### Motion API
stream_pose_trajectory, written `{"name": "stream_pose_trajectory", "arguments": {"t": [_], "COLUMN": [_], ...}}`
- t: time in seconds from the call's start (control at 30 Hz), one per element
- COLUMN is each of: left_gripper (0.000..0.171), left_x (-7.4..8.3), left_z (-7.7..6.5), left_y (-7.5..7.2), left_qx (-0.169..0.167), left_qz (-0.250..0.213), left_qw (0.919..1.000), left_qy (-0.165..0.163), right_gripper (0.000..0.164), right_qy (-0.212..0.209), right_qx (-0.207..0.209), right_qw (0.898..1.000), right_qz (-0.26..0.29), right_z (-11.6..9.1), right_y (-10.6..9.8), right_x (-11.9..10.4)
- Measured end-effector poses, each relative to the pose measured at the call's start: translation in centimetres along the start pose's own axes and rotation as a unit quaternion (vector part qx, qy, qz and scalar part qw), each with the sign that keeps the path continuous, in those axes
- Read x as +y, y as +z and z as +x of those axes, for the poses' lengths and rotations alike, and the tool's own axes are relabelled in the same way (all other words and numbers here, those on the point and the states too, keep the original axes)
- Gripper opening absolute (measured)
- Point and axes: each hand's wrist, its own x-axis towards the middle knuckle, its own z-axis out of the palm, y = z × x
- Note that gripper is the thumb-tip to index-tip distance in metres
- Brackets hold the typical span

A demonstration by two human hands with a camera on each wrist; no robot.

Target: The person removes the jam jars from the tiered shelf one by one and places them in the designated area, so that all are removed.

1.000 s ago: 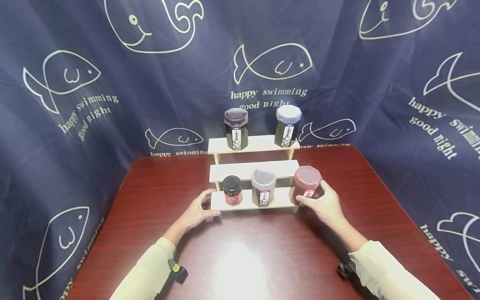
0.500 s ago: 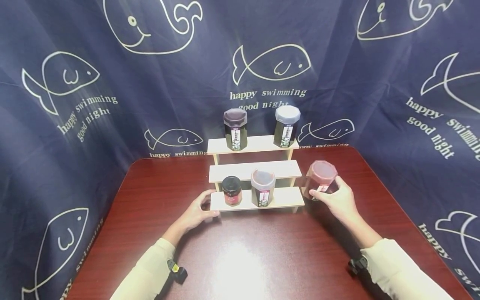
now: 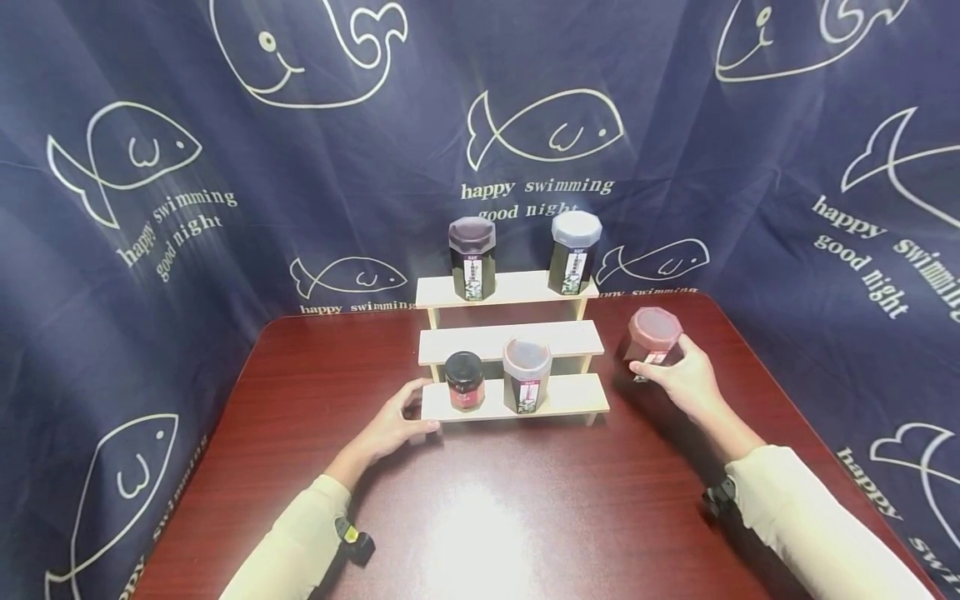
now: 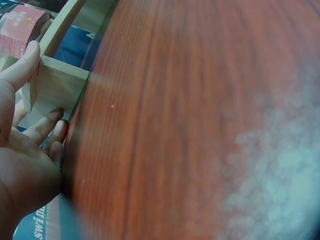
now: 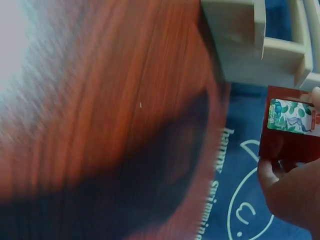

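My right hand (image 3: pixel 692 382) holds a faceted jar with a pinkish-red lid (image 3: pixel 655 327), off the right side of a three-tier wooden display stand (image 3: pixel 570 398). In the right wrist view, the jar (image 5: pixel 274 144) shows dark red with a green leafy label, and thumb and fingers clasp its sides. My left hand (image 3: pixel 393 422) grips the left end of the stand's lowest step. Seen from the left wrist, the thumb lies at the step's front edge and the other fingers reach around behind the wooden support (image 4: pixel 62 80).
On the lowest step stand a small black-lidded jar (image 3: pixel 465 382) and a pale-lidded jar (image 3: pixel 527 375). The top step carries a dark-lidded jar (image 3: pixel 473 258) and a white-lidded jar (image 3: pixel 575 252). A navy fish-print curtain (image 3: pixel 337 167) surrounds the reddish-brown table (image 3: pixel 322 358).
My right hand has carried the red-lidded jar from the right end of the lowest step, rightward and a little farther back. The left hand and the stand have stayed put.
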Motion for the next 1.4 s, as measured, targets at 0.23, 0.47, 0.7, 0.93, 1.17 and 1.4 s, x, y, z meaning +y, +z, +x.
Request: {"name": "stream_pose_trajectory", "arguments": {"t": [0.23, 0.47, 0.7, 0.93, 1.17, 1.4], "left_gripper": [0.077, 0.076, 0.075, 0.074, 0.074, 0.075], "left_x": [0.1, -0.2, -0.3, 0.1, -0.1, 0.2], "left_z": [-0.1, 0.0, -0.2, -0.2, -0.3, -0.3], "left_y": [0.0, 0.0, 0.3, 0.3, 0.3, 0.2], "left_qx": [0.003, 0.005, 0.009, 0.009, 0.016, 0.008], "left_qz": [0.008, 0.009, 0.013, 0.010, 0.015, 0.011], "left_qw": [0.9999, 0.9999, 0.9999, 0.9999, 0.9997, 0.9999], "left_qy": [-0.009, -0.001, -0.001, 0.010, 0.012, 0.001], "right_gripper": [0.058, 0.062, 0.063, 0.061, 0.062, 0.063], "right_qy": [0.003, 0.022, 0.037, 0.042, 0.051, 0.056], "right_qx": [-0.017, -0.039, -0.052, -0.056, -0.062, -0.069], "right_qw": [0.999, 0.998, 0.998, 0.997, 0.996, 0.994], "right_qz": [0.030, 0.039, 0.021, 0.033, 0.044, 0.059], "right_z": [2.0, 3.0, 3.7, 4.1, 4.3, 4.3], "right_y": [0.7, 1.5, 2.2, 2.7, 3.1, 3.3], "right_x": [1.6, 2.3, 3.5, 4.2, 4.7, 4.7]}}
